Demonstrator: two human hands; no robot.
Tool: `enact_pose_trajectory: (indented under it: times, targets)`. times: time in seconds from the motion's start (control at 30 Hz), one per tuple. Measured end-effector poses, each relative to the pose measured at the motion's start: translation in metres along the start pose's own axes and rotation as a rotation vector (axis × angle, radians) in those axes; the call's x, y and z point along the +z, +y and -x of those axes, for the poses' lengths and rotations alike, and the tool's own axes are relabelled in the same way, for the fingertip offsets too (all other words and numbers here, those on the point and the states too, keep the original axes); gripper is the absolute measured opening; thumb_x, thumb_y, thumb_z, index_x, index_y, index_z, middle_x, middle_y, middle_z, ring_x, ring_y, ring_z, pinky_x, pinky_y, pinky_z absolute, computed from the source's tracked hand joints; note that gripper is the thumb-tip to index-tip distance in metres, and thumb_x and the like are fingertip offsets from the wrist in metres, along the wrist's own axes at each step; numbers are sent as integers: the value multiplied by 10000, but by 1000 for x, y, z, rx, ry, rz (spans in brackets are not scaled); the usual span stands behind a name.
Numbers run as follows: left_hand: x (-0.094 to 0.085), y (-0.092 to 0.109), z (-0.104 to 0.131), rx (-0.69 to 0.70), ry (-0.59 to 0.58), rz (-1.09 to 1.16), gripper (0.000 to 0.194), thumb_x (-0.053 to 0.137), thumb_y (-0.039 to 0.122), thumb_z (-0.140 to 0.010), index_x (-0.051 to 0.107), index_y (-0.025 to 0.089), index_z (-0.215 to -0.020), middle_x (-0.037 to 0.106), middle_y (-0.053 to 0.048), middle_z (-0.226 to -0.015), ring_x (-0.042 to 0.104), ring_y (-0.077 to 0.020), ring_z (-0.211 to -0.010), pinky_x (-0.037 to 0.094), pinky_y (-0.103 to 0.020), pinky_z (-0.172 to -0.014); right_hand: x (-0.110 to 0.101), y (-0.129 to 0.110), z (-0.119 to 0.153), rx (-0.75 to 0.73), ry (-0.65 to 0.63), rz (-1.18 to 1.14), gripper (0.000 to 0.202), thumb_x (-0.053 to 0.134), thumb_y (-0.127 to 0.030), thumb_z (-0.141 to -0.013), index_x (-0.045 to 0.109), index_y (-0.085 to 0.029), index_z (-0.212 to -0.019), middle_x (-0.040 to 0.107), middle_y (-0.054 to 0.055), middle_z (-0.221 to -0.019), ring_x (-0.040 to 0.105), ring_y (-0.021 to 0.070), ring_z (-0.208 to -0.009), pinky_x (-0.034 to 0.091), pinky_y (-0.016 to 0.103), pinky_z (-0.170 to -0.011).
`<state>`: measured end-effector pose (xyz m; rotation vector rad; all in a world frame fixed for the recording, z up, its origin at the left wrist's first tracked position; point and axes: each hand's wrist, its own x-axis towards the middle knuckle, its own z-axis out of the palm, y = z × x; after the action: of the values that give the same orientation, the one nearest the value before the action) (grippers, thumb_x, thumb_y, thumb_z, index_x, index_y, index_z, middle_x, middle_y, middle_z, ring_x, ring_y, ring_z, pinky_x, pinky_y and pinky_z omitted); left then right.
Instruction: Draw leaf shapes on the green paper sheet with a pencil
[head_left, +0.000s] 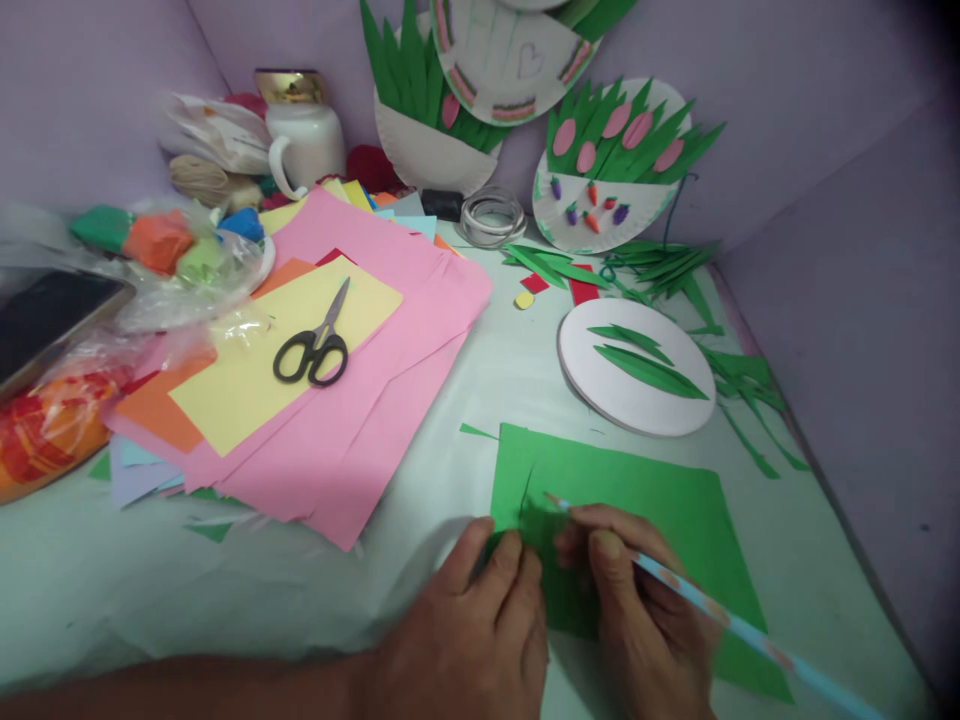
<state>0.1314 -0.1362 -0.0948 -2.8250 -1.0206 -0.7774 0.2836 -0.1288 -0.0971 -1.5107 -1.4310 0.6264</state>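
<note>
A sheet of green paper lies on the table in front of me. My right hand pinches a light blue patterned pencil, its tip just above or on the sheet; I cannot tell which. To the left of the tip, a thin dark curved line runs on the paper. The fingers of my left hand are lowered onto the sheet's left edge, holding nothing, at the lower end of that line. Beyond the sheet, a white disc bears a few green paper leaves.
Black-handled scissors lie on yellow paper over pink sheets at left. Green scraps spread along the right. Decorated paper plates lean against the back wall beside a white mug. A phone sits far left.
</note>
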Motion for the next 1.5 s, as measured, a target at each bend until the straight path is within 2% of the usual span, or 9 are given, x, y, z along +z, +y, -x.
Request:
enact_pose_trajectory:
  times: [0.13,0.2,0.33,0.47,0.6,0.83,1.03,1.27,1.5]
  targets:
    - [-14,-10,-5,-180,18,165,241,413,158,-907,652,136,-888,703,-91,-878,633,-228,-820,484,-384,-734,-1,0,-2,50,79,111,123,575,-307,-875,676,-248,-915,720,18,-762,677,146,-628,537,214,-543]
    - [-23,-23,-12,-402,-33,406,254,386,194,-886,627,152,-952,688,-92,-838,641,-220,-717,516,-356,-607,-3,-3,-4,122,60,63,133,572,-333,-874,664,-245,-914,729,36,-840,688,158,-663,555,225,-531]
    - [-34,-46,-28,-980,-217,1020,290,483,236,-811,541,192,-1091,654,-85,-946,662,-186,-701,553,-290,-537,-4,-8,-2,314,-5,-243,173,599,-390,-847,631,-223,-880,727,70,-908,711,201,-783,604,262,-539]
    - [-36,-45,-37,-1198,-324,1226,383,538,237,-755,494,183,-1132,587,-139,-1092,653,-187,-756,569,-296,-560,-3,-6,2,365,-35,-362,203,637,-400,-819,620,-209,-885,724,86,-937,712,209,-832,618,284,-617]
    - [-32,-39,-44,-1173,-383,1067,394,556,235,-748,493,189,-1134,590,-98,-997,618,-158,-655,514,-258,-479,-2,0,3,377,-80,-429,197,626,-387,-832,614,-204,-904,715,90,-970,710,201,-839,618,293,-650]
    - [-12,-39,-56,-1083,-375,918,330,579,135,-706,508,192,-1024,527,57,-568,548,-133,-496,389,-210,-424,3,2,1,358,-40,-486,190,637,-372,-807,611,-194,-869,724,94,-919,718,204,-775,616,293,-599]
    - [-10,-37,-60,-1126,-356,959,294,579,111,-669,503,186,-943,489,81,-537,463,-105,-453,362,-211,-424,3,-2,1,339,-31,-455,177,603,-372,-813,592,-203,-865,714,74,-889,712,180,-748,607,270,-586]
    - [-21,-54,-54,-1170,-385,1028,344,603,148,-620,490,177,-944,491,99,-527,459,-86,-411,350,-203,-426,4,4,3,338,-68,-426,156,557,-357,-850,570,-216,-917,710,66,-890,699,184,-797,602,295,-628]
    - [-19,-57,-45,-1014,-408,864,250,585,177,-681,533,186,-925,493,76,-565,455,-98,-484,337,-207,-465,4,3,3,341,-68,-401,159,559,-358,-845,573,-216,-915,713,60,-858,702,190,-788,602,298,-618]
